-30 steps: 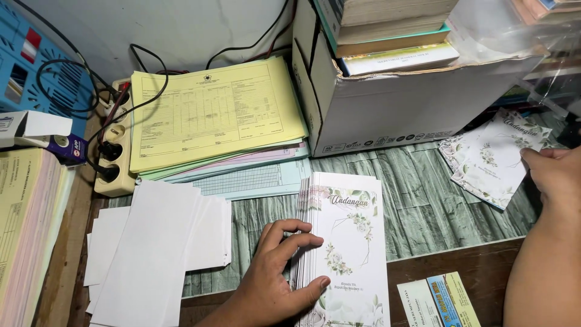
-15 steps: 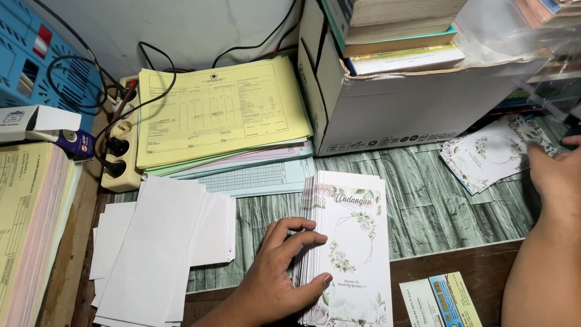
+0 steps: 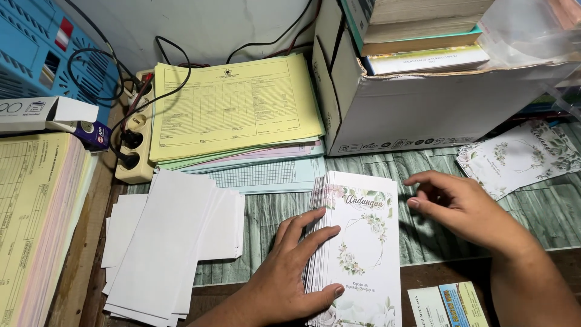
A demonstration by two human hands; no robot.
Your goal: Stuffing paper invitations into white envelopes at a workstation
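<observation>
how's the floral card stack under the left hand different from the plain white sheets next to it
The floral card stack is printed with leaves, flowers and a gold frame; the plain white sheets are blank. The cards are squared into one neat stack, while the white sheets lie fanned and overlapping. The left hand rests on the cards' side; the sheets are untouched. The right hand hovers beside the cards. Both piles are tall, narrow paper lying flat on the green wood-pattern table.

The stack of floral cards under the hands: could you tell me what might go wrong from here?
The stack of floral cards is fanned along its left edge, where the left hand presses it; a nudge could splay it further. Its near end seems to overhang the mat's edge, so cards might tip. The right hand hovers beside it and could brush the top card askew. The loose white sheets nearby could get mixed in.
</observation>
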